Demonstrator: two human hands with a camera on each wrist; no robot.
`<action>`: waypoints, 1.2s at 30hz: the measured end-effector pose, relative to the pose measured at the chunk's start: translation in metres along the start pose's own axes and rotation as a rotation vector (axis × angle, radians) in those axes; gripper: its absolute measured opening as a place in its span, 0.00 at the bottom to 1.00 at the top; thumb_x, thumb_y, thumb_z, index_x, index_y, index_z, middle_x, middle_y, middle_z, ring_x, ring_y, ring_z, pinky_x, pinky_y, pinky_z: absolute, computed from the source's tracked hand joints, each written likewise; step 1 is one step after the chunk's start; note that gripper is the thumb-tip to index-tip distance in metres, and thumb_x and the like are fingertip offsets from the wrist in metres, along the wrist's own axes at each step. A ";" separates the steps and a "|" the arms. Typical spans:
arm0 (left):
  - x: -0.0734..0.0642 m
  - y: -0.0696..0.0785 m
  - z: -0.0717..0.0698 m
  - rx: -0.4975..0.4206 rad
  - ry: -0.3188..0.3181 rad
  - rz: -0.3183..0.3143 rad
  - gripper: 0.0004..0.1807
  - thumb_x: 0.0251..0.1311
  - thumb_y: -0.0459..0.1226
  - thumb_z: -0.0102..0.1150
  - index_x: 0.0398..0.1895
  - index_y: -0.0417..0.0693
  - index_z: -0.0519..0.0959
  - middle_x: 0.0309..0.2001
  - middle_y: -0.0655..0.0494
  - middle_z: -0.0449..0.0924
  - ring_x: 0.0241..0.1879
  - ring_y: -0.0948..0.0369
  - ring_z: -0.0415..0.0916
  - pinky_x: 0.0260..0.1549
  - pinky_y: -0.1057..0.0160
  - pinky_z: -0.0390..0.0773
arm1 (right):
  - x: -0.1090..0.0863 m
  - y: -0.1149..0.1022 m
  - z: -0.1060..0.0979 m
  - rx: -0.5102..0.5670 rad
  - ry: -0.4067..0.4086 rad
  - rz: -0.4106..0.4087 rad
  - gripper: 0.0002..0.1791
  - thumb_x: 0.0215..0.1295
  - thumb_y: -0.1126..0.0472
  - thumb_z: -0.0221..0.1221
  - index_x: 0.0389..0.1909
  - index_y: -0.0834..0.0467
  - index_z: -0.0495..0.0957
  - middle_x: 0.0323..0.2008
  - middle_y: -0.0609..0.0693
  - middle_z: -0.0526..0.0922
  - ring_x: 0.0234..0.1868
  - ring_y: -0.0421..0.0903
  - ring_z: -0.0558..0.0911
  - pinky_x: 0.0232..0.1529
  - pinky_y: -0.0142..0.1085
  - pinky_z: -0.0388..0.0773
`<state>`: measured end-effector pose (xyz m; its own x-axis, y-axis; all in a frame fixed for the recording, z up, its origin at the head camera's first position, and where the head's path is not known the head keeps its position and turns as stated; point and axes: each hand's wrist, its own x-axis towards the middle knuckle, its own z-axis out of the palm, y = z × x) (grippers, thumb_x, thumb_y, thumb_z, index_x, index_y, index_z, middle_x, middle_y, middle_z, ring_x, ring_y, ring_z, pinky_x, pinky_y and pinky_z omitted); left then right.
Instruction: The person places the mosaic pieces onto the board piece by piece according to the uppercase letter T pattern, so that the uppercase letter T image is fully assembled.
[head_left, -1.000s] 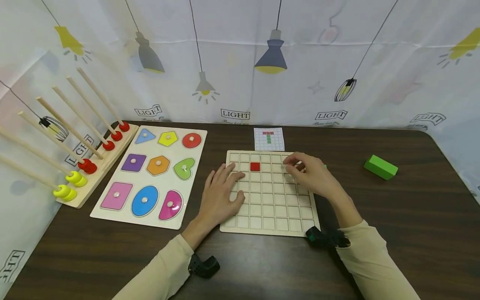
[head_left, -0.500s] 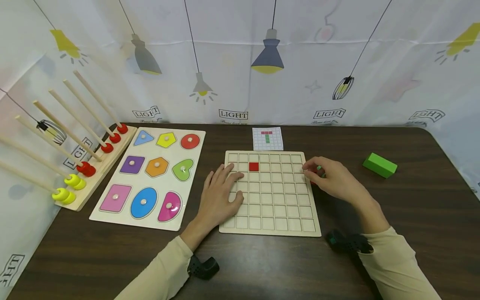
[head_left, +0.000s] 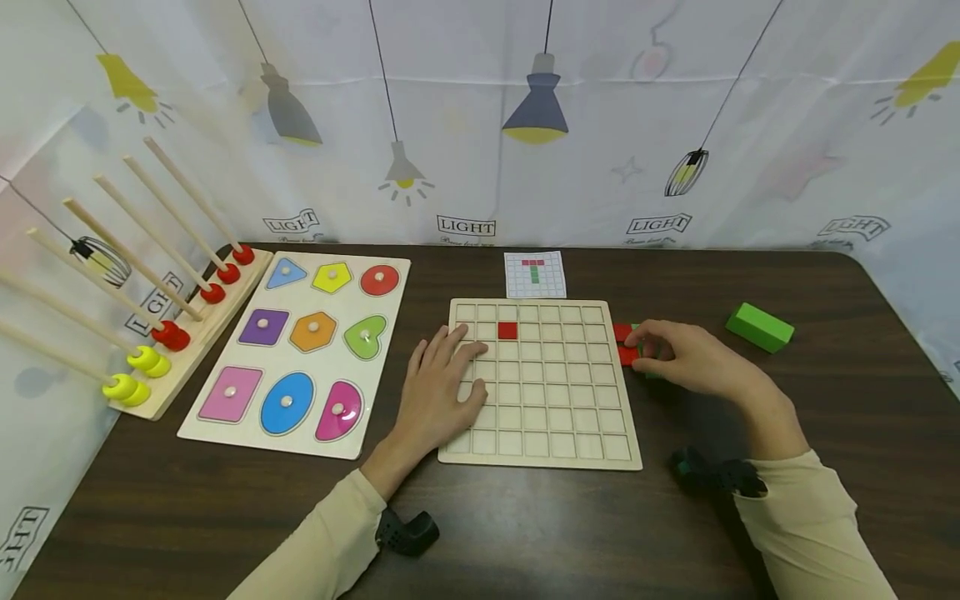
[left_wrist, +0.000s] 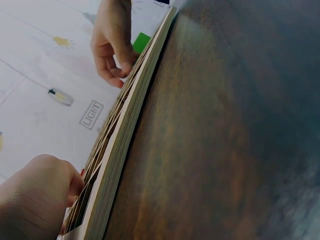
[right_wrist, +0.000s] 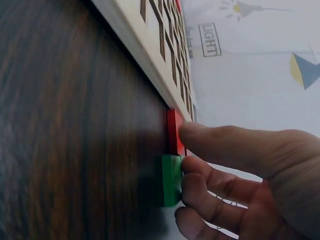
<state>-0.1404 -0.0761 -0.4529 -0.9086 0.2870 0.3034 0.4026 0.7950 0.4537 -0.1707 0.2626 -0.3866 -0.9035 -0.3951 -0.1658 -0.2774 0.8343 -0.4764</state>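
Observation:
My left hand [head_left: 442, 387] rests with spread fingers on the left side of the wooden grid board [head_left: 551, 425]. One red square tile [head_left: 507, 331] sits in a cell near the board's top. My right hand [head_left: 690, 358] is just beyond the board's right edge, over a small group of tiles. In the right wrist view, the thumb touches a red tile [right_wrist: 173, 132], and the other fingertips are beside a green tile [right_wrist: 171, 182]. Thumb and forefinger are apart, and neither tile appears lifted. The hand hides part of the group.
Behind the board lies a pattern card [head_left: 535, 275] with a red and green T shape. A green block [head_left: 760, 328] stands farther right. At the left are a shape puzzle board [head_left: 247, 346] and a peg rack [head_left: 161, 400] with red and yellow beads.
From above the board's upper right, my right hand has moved right and slightly nearer, down to the red and green tiles. The left hand and the red tile on the board have stayed put.

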 end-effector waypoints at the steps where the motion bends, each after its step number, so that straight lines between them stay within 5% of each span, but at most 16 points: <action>1: 0.000 0.000 0.000 0.003 -0.001 -0.001 0.21 0.56 0.42 0.51 0.55 0.58 0.74 0.69 0.52 0.63 0.72 0.50 0.53 0.69 0.43 0.49 | 0.000 0.001 0.000 0.001 -0.008 0.002 0.15 0.60 0.58 0.61 0.47 0.59 0.75 0.34 0.50 0.78 0.33 0.44 0.73 0.33 0.35 0.70; 15: 0.000 0.002 -0.002 -0.005 0.007 0.002 0.21 0.56 0.43 0.51 0.56 0.58 0.74 0.69 0.52 0.63 0.72 0.49 0.53 0.69 0.42 0.49 | 0.002 0.001 0.000 0.007 -0.030 0.034 0.18 0.60 0.58 0.62 0.49 0.59 0.73 0.31 0.50 0.77 0.29 0.43 0.72 0.29 0.35 0.69; 22: 0.000 0.002 -0.001 -0.005 -0.002 0.003 0.21 0.56 0.43 0.51 0.56 0.58 0.74 0.69 0.52 0.63 0.72 0.49 0.53 0.69 0.42 0.49 | 0.002 0.002 0.002 0.005 0.031 0.012 0.17 0.57 0.61 0.64 0.44 0.60 0.71 0.32 0.52 0.75 0.31 0.45 0.71 0.31 0.36 0.68; 36: -0.001 0.001 0.001 0.006 0.003 0.013 0.22 0.57 0.43 0.50 0.56 0.59 0.73 0.69 0.52 0.63 0.72 0.49 0.53 0.68 0.42 0.49 | 0.003 0.004 -0.001 0.170 0.110 -0.050 0.08 0.66 0.60 0.55 0.43 0.58 0.72 0.37 0.52 0.78 0.37 0.47 0.76 0.33 0.32 0.74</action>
<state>-0.1391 -0.0747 -0.4535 -0.9028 0.2963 0.3117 0.4141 0.7945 0.4442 -0.1745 0.2650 -0.3877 -0.9228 -0.3823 -0.0476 -0.2720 0.7342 -0.6220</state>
